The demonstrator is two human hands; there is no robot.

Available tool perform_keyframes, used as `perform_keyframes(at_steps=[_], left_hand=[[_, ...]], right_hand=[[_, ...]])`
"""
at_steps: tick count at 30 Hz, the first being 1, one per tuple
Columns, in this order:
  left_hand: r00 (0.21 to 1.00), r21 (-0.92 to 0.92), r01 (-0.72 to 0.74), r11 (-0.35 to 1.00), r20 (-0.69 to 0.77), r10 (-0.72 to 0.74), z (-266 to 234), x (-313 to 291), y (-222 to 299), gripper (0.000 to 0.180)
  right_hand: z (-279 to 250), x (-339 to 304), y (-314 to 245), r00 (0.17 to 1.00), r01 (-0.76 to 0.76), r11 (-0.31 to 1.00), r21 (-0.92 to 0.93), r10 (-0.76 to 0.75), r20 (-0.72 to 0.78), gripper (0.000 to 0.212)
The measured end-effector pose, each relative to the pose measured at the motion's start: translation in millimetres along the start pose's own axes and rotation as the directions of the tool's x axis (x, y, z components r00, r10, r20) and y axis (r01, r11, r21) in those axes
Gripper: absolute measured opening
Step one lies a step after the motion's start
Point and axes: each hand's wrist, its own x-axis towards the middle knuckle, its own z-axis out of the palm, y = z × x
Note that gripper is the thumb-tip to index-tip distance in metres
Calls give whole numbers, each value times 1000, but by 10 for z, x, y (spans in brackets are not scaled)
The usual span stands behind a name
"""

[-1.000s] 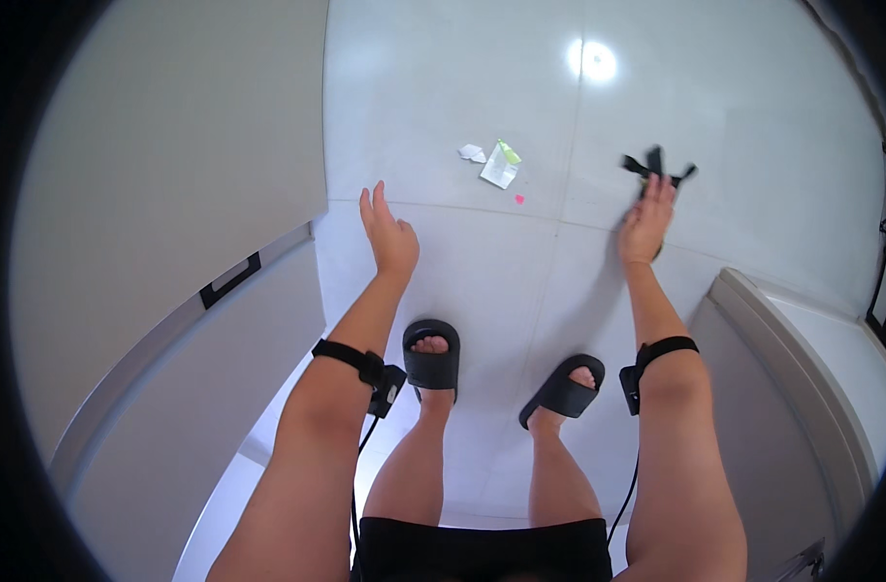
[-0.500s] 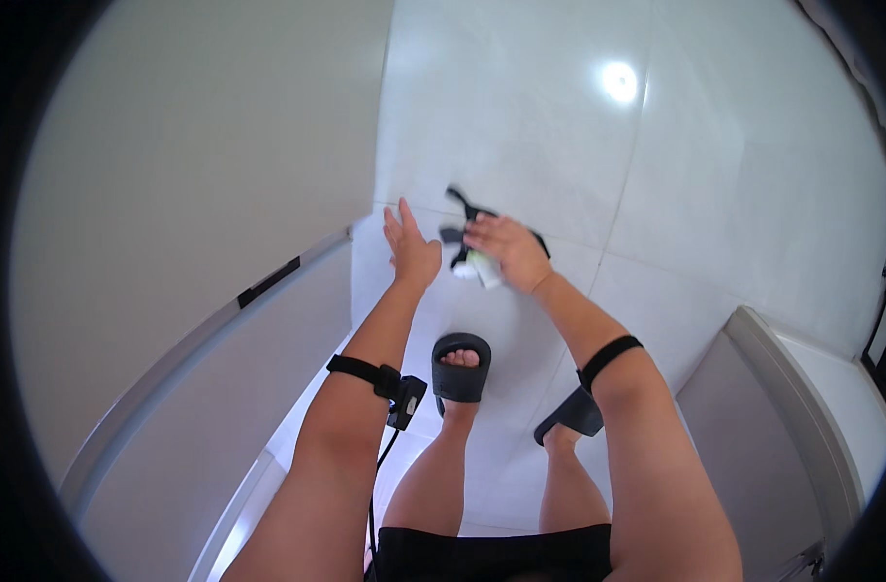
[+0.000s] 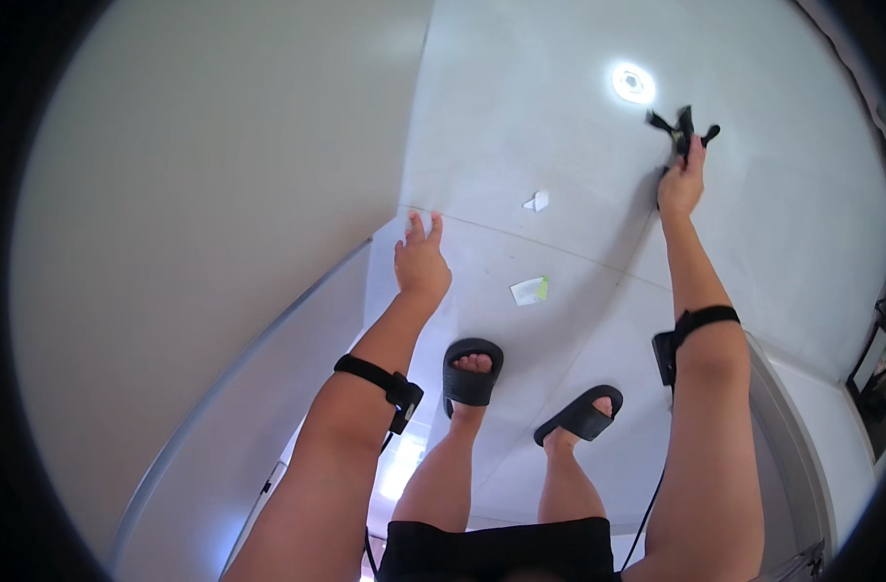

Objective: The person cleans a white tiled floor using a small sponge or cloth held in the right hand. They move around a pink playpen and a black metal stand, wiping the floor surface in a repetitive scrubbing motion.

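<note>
My right hand (image 3: pixel 681 184) is reached out to the far right over the tiled floor, closed on a bundle of black straps (image 3: pixel 683 128) whose loose ends stick out beyond the fingers. My left hand (image 3: pixel 423 267) hovers beside the corner of a large pale panel, its fingers spread and holding nothing. Between the hands lie two bits of litter: a small white scrap of paper (image 3: pixel 536 201) farther off, and a white and green piece of paper (image 3: pixel 529 291) closer to my feet.
The large pale panel (image 3: pixel 220 165) fills the left side. Below my hands are my feet in black slides (image 3: pixel 474 373). A grey-white panel edge (image 3: pixel 787 417) stands at the lower right, with dark objects (image 3: pixel 874 364) past it. A bright light reflects off the glossy floor (image 3: pixel 520 97).
My right hand has swung far to the right with the black straps. Both bits of paper now lie uncovered on the floor. My left hand has shifted slightly, staying by the panel.
</note>
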Motion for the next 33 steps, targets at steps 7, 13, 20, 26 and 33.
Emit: perform_keyframes(at_steps=[7,13,20,26,33], left_hand=[[999,-239,6,971,-51,-18,91,-73,-169,84],[972,-880,10,475,-103,-211,725,-53,-555,78],[972,-804,-59,592,-181,-149,1450,-281,-627,77],[975,-629,-18,778,-184,-127,1427,-496,-428,82],[939,-783,165,600,-61,-339,1593,-642,-171,95]], right_hand=[[1324,-510,-1175,727,530,782,328,-618,301,48],[1182,-2210,-1117,348,550,634,544,-765,541,39],[522,-2569,-1151,681,103,860,500,-427,595,45],[-507,-1757,204,981,-32,995,100,12,194,42],[-349,-2345,385,980,194,939,-283,-175,92,59]])
